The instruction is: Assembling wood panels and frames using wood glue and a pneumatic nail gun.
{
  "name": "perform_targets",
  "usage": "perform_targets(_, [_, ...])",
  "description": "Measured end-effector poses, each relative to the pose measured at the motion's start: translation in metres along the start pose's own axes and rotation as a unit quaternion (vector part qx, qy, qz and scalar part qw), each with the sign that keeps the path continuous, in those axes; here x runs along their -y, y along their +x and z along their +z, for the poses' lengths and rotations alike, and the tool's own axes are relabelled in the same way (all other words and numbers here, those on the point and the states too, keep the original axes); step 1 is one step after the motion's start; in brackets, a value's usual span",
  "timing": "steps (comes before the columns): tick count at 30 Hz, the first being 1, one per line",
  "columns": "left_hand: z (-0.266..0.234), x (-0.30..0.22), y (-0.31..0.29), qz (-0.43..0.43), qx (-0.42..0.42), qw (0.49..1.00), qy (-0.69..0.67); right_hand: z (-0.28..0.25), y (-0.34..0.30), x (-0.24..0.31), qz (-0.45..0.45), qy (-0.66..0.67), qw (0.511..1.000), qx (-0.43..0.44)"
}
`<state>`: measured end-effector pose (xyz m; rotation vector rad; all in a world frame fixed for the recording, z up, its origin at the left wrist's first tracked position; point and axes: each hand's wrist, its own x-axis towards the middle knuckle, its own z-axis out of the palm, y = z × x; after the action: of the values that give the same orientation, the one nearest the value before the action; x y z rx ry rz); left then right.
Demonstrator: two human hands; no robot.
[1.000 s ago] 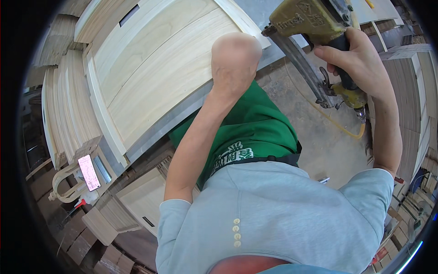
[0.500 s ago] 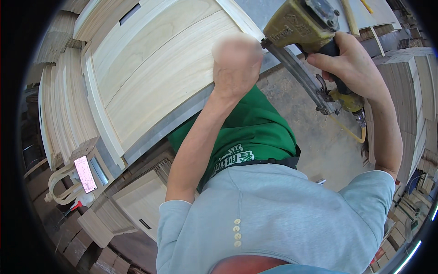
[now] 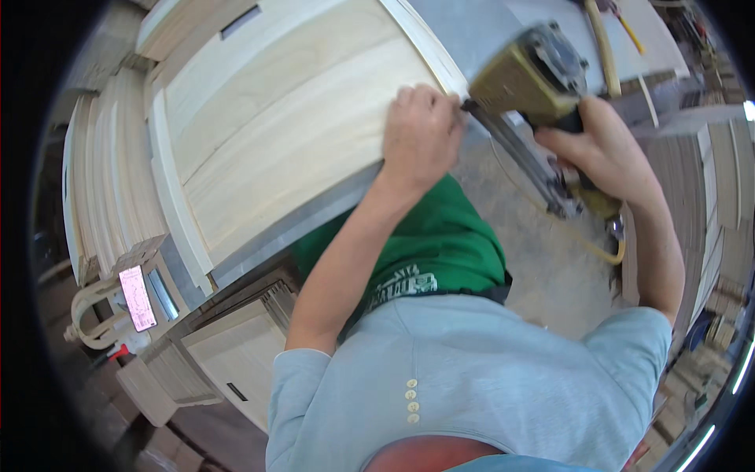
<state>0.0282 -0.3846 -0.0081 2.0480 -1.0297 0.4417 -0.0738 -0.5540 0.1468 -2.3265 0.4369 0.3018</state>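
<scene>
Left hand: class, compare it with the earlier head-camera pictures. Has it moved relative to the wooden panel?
Yes. The left hand has come down from mid-air onto the near corner of the wooden panel, beside the nose of the nail gun.

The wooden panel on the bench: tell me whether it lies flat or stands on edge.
Flat. The wooden panel lies face up on the grey bench, the left hand pressing its corner beside the nail gun.

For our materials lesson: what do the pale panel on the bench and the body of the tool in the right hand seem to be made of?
The panel looks like bare, unfinished light wood: long grain streaks and plank seams show, with no gloss. The tool, gripped by the right hand, seems to be metal with a dull olive-gold painted coat, though plastic parts cannot be excluded. The left hand rests on the panel's edge.
</scene>
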Motion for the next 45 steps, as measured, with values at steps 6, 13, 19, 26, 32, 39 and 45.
perform_targets(6, [-0.011,-0.005,0.0,-0.02,0.042,0.999,-0.004,-0.026,0.024,0.011,0.013,0.077,0.996,-0.042])
perform_targets(13, [-0.016,0.0,0.003,-0.038,0.078,0.995,-0.051,-0.04,0.145,0.05,-0.102,0.061,0.993,-0.022])
perform_targets(19, [-0.014,-0.002,0.002,-0.049,0.071,0.995,-0.052,-0.032,0.269,0.096,-0.163,0.012,0.985,-0.046])
perform_targets(26, [-0.01,0.0,0.003,-0.047,0.074,0.995,-0.046,-0.029,0.305,0.135,-0.095,0.047,0.994,-0.028])
perform_targets(32, [-0.012,0.001,0.005,-0.052,0.076,0.995,-0.048,-0.026,0.317,0.134,-0.096,0.037,0.994,-0.023])
perform_targets(39, [-0.007,0.001,0.002,-0.053,0.065,0.996,-0.041,-0.022,0.282,0.114,-0.103,-0.003,0.994,-0.026])
perform_targets(45, [-0.009,0.002,0.003,-0.044,0.059,0.997,-0.039,-0.024,0.272,0.113,-0.092,0.019,0.995,-0.022])
